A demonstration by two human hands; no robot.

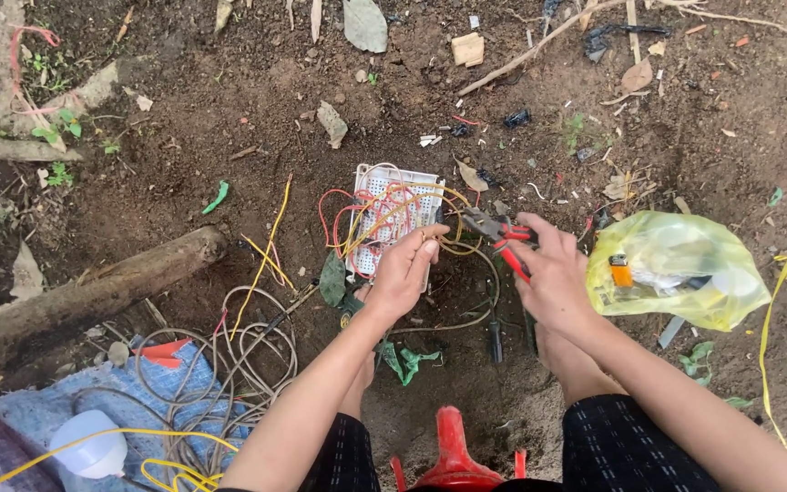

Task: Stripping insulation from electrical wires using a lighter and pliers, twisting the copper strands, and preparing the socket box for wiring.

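— What do the two hands hold?

— The left hand point(404, 271) pinches a tan wire point(466, 248) between thumb and fingertips, right at the lower right edge of the white breadboard point(368, 182). The right hand point(553, 278) is closed around the red handles of a pair of pliers point(498, 235), whose dark nose points left toward that same wire, just beside the left fingertips.

— Where does the breadboard lie?

— Flat on bare brown soil, straight ahead of the person's knees, crowded with red, yellow and tan wire loops that spill over its right and lower edges.

— How much room is around the hands?

— Tight on the right: a yellow plastic bag point(676, 269) sits just beside the right wrist. On the left, a log point(93, 292) runs diagonally, well apart from the left hand, and coiled grey cable point(229, 355) lies on a blue cloth point(47, 410) near the left forearm. Beyond the board, the soil carries only dry leaves, twigs and small scraps. A red plastic object point(453, 451) stands between the knees.
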